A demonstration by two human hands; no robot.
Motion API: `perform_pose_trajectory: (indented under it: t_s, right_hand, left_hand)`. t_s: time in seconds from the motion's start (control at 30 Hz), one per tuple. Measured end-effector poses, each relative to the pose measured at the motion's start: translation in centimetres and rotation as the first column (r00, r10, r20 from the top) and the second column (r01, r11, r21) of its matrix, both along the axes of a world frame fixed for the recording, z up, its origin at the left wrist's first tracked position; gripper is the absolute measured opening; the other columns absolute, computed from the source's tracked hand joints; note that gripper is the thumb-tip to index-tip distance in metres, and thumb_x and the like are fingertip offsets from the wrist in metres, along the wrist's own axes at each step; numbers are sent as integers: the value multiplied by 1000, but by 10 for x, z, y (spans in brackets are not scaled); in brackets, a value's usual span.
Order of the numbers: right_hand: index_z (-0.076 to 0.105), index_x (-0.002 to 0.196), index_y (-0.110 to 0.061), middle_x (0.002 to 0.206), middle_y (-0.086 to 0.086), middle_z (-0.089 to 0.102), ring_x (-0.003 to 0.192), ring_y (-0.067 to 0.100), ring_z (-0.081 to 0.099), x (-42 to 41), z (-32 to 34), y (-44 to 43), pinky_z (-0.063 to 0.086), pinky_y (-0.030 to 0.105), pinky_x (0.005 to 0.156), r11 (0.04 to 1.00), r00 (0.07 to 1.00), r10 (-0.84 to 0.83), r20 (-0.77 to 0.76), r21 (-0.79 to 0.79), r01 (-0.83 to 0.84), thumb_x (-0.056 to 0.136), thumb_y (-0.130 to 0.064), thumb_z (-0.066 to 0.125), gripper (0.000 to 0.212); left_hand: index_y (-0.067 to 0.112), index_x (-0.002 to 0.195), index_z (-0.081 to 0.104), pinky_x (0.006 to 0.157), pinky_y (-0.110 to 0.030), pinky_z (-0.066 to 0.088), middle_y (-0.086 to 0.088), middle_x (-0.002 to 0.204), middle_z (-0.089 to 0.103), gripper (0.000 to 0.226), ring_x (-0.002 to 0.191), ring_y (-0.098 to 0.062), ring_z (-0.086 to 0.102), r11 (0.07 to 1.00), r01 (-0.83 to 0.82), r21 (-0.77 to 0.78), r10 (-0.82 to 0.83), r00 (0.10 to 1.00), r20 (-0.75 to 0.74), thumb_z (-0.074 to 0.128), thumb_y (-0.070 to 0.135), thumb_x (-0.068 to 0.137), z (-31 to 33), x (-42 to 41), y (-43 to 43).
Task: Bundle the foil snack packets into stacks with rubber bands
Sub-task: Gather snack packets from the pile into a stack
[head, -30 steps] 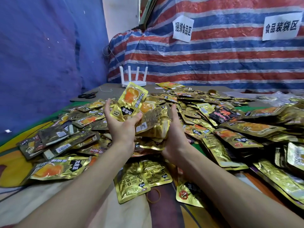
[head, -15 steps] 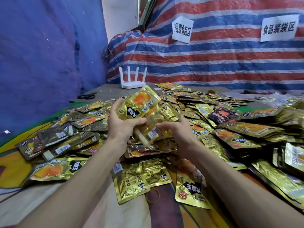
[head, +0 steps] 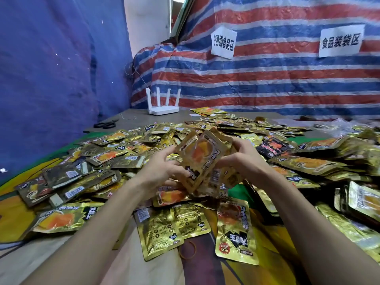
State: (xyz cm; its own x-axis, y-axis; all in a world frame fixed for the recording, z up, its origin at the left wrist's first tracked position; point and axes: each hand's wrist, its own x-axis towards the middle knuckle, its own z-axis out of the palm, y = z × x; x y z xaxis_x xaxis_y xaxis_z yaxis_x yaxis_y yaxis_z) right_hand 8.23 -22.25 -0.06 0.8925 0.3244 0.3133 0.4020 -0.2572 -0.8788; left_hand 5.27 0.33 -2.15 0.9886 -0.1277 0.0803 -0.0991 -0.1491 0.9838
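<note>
A handful of gold foil snack packets (head: 202,159) is held upright above the table between both hands, motion-blurred. My left hand (head: 159,171) grips its left edge, thumb on the front. On the other side, my right hand (head: 244,159) holds the right edge with curled fingers. A large heap of loose gold packets (head: 115,159) covers the table around and behind them. A tan rubber band (head: 187,250) lies flat on the cloth near the front, beside a single gold packet (head: 234,233).
A white router (head: 163,109) and black scissors (head: 106,124) lie at the back left of the table. A black-and-red packet (head: 271,148) lies in the heap at right. Striped tarp with two paper signs hangs behind; blue tarp is on the left.
The packets that were fanned loosely between the hands have been drawn together into one upright handful. Both hands moved closer together and slightly right.
</note>
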Motion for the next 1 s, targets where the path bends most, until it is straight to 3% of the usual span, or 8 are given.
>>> perform_pose_trajectory:
  t_s: [0.1,0.27,0.43,0.53,0.63,0.77,0.9,1.0]
  right_hand:
    - [77,98,-21,92,13,77,75,29,74,-1,-2,6,59,43,63,995,998,58,24,82,-60,64,-11,65,37]
    - [76,86,-21,79,-3,75,70,9,70,-7,-14,37,53,20,57,923,990,-78,117,383,28,79,-22,57,20]
    - [63,100,-11,94,7,70,90,23,68,-5,-13,49,58,45,74,913,945,-255,205,373,165,99,-48,31,48]
    - [60,99,-19,93,3,68,87,19,66,-7,-17,56,58,47,75,896,905,-332,265,389,215,99,-54,27,48]
    - [69,98,-22,93,-5,75,91,11,71,-10,-27,65,61,35,79,883,930,-318,184,414,220,99,-56,24,55]
    - [73,100,-13,96,8,76,94,26,72,-11,-35,74,58,50,87,870,947,-322,-15,388,302,93,-67,24,74]
    - [69,110,-13,105,7,74,100,24,69,-12,-34,77,55,48,96,772,930,-331,-160,521,365,103,-59,33,59]
    - [62,115,-18,105,-3,71,100,12,68,-12,-28,78,55,36,92,782,954,-282,-97,553,288,98,-63,37,55]
  left_hand:
    - [11,114,60,81,-42,60,-19,103,74,48,91,-25,73,997,43,57,-44,999,25,79,8,70,-5,-6,-15]
    - [17,123,46,94,-51,55,-13,112,71,83,107,-27,69,994,-17,-110,26,996,80,89,7,53,-17,-5,-38]
    - [23,120,47,85,-43,61,-8,103,75,78,96,-21,74,968,-100,-229,153,962,226,87,-9,61,-14,-2,-37]
    - [27,116,50,80,-28,59,2,96,75,69,92,-11,73,962,-145,-232,223,906,360,78,-13,67,-15,-2,-41]
    - [12,111,57,71,-23,56,6,86,74,56,82,-9,71,948,-168,-270,262,894,363,71,-20,67,-16,0,-42]
    - [13,102,59,61,-20,55,6,78,74,49,72,-6,71,963,-112,-244,177,948,265,70,-22,69,-19,1,-36]
    - [24,113,53,83,-23,56,4,104,71,51,92,-4,70,983,-167,-79,182,944,277,83,2,77,-19,3,-36]
    - [26,114,55,88,-28,57,4,107,73,51,98,-8,71,978,-157,-140,195,925,327,84,6,77,-19,4,-40]
